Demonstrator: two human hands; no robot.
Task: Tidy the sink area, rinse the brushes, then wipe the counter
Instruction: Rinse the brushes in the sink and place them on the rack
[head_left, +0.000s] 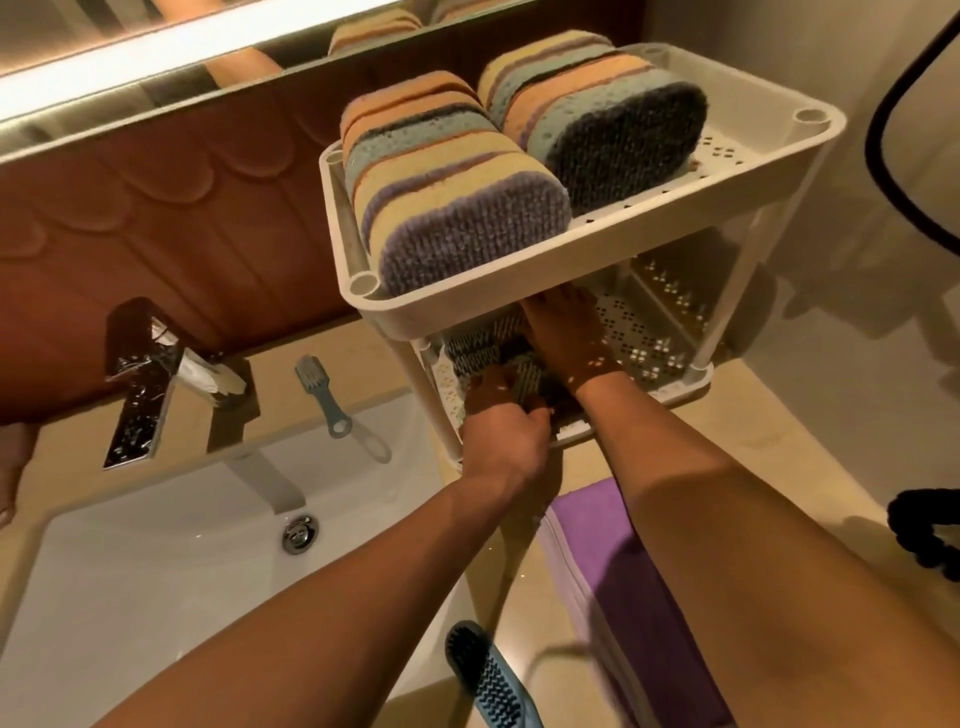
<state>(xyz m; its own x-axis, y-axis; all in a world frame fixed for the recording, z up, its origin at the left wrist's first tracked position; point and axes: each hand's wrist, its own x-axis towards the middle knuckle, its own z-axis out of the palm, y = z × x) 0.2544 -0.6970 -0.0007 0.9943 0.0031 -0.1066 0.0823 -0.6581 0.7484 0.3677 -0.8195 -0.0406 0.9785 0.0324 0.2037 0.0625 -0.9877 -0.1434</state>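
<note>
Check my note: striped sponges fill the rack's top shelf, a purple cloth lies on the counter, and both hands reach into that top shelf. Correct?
Wrong shelf. The head view shows the left hand and right hand reaching into the rack's lower shelf, beneath the top shelf. The striped sponges do fill the top shelf, and the purple cloth does lie on the counter.

The pale beige stone counter (753, 431) carried a white plastic two-tier rack (571, 291) just beside the white basin (156, 571). Its top tier held two rows of striped sponges (441, 182) standing on edge. On the perforated lower tier (649, 338) lay grey-and-white bristly scrub pads (478, 353). Directly on the counter lay a small grey-blue brush (322, 395) behind the basin, a blue dark-bristled brush (488, 675) near me, and a purple cloth (618, 571).
</note>
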